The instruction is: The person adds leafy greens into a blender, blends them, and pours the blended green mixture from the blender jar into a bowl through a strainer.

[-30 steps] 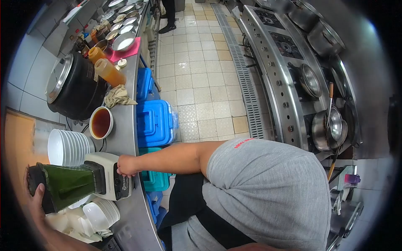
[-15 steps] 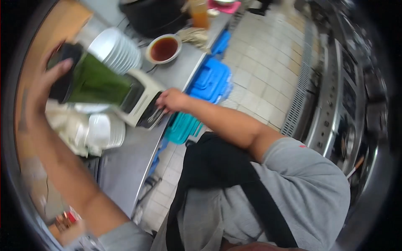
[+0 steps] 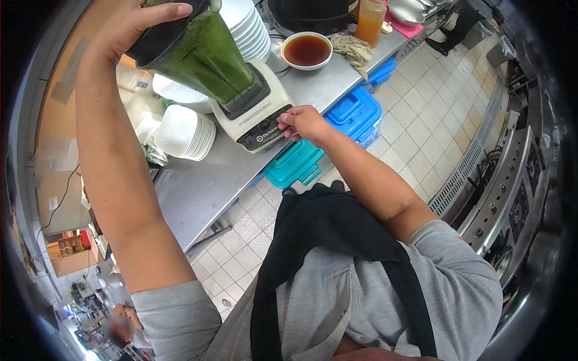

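A blender jar (image 3: 214,57) full of green liquid stands on its cream base (image 3: 256,111) on the steel counter (image 3: 198,192). My left hand (image 3: 135,27) lies over the black lid (image 3: 161,36) with its thumb stretched across the top. At the front of the base, my right hand (image 3: 304,125) has its fingers closed at the control panel (image 3: 269,129), on a control too small to make out. White bowls are stacked behind the jar (image 3: 244,27) and to its left (image 3: 185,132). A bowl of reddish-brown liquid (image 3: 307,50) sits to the right.
A crumpled cloth (image 3: 353,53) and an orange bottle (image 3: 369,23) are at the counter's far right. Blue (image 3: 355,114) and teal (image 3: 295,162) lidded boxes stand below the counter edge. Stoves (image 3: 500,207) line the right. One person (image 3: 123,328) is at lower left, another's legs (image 3: 454,30) at upper right.
The view has swung to the left and down, so the blender appears higher and nearer the middle. Both hands have stayed at the blender, the left on the lid and the right at the panel.
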{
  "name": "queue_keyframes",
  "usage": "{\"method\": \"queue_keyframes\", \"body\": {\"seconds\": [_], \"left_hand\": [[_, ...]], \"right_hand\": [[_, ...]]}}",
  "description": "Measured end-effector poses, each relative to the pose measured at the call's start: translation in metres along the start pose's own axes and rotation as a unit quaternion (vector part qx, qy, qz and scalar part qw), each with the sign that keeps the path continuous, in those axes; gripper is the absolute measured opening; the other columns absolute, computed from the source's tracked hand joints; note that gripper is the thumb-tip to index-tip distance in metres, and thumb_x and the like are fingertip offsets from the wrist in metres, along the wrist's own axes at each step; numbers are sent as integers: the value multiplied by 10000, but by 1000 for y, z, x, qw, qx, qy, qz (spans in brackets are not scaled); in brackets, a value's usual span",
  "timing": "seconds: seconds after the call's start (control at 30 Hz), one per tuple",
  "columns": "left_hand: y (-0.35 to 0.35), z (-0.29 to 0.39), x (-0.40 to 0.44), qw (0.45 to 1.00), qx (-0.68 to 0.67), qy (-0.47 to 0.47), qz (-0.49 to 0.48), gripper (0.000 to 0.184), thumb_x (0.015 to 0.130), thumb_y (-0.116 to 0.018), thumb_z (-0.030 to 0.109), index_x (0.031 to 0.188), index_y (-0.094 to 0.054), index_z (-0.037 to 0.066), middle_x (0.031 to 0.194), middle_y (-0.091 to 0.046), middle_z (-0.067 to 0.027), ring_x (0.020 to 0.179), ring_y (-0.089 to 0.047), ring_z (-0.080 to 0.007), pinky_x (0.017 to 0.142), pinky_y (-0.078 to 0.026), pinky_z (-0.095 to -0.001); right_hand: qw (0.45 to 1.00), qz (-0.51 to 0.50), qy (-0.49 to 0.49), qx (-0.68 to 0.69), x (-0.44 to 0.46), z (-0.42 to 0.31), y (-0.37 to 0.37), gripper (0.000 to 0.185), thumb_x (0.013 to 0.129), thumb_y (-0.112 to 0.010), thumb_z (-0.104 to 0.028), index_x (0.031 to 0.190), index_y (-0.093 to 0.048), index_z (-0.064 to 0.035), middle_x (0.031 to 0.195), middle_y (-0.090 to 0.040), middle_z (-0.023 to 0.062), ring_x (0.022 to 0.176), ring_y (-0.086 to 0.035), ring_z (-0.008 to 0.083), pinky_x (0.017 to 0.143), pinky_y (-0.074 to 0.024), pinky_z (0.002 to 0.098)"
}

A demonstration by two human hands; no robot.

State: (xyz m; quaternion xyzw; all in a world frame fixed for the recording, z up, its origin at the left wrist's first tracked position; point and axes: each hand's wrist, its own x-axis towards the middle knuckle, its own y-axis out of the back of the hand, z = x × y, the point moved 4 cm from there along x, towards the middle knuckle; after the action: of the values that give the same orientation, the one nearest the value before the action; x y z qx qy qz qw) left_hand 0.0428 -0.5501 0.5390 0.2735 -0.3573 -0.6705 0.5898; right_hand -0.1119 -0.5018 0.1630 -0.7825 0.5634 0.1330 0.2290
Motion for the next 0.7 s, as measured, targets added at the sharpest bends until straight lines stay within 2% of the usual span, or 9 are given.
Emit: {"method": "queue_keyframes", "body": {"seconds": [0.23, 0.3, 0.5, 0.7], "left_hand": [[2, 5, -4, 999, 37, 20, 26, 901, 556, -831, 395, 1337, -510, 84, 1281, -540, -193, 1190, -505, -333, 1003, -400, -420], [2, 4, -2, 1000, 25, -6, -7, 894, 551, -828, 396, 1332, -519, 90, 1297, -529, -195, 1205, -494, -335, 1009, -394, -430], [2, 6, -5, 998, 50, 15, 23, 891, 547, -824, 402, 1326, -526, 89, 1303, -525, -194, 1202, -495, -336, 1005, -397, -428], [4, -2, 2, 999, 32, -4, 1, 907, 542, -829, 398, 1338, -515, 97, 1308, -525, -193, 1204, -498, -350, 1013, -395, -433]], "right_hand": [[1000, 1, -12, -10, -1, -2, 0, 191, 943, -557, -202, 923, -658, -42, 845, -645, 31, 627, -573, 124, 552, -476, 281], [1000, 0, -18, -5, -2, -3, 0, 191, 943, -555, -201, 922, -658, -42, 846, -646, 31, 628, -574, 126, 555, -477, 282], [1000, -6, -19, 1, -1, -2, 1, 183, 934, -561, -198, 916, -658, -45, 840, -649, 38, 630, -581, 131, 555, -474, 281], [999, -15, -25, 13, -3, -6, 1, 208, 924, -575, -233, 906, -653, -40, 832, -652, 39, 634, -588, 134, 555, -473, 284]]}}
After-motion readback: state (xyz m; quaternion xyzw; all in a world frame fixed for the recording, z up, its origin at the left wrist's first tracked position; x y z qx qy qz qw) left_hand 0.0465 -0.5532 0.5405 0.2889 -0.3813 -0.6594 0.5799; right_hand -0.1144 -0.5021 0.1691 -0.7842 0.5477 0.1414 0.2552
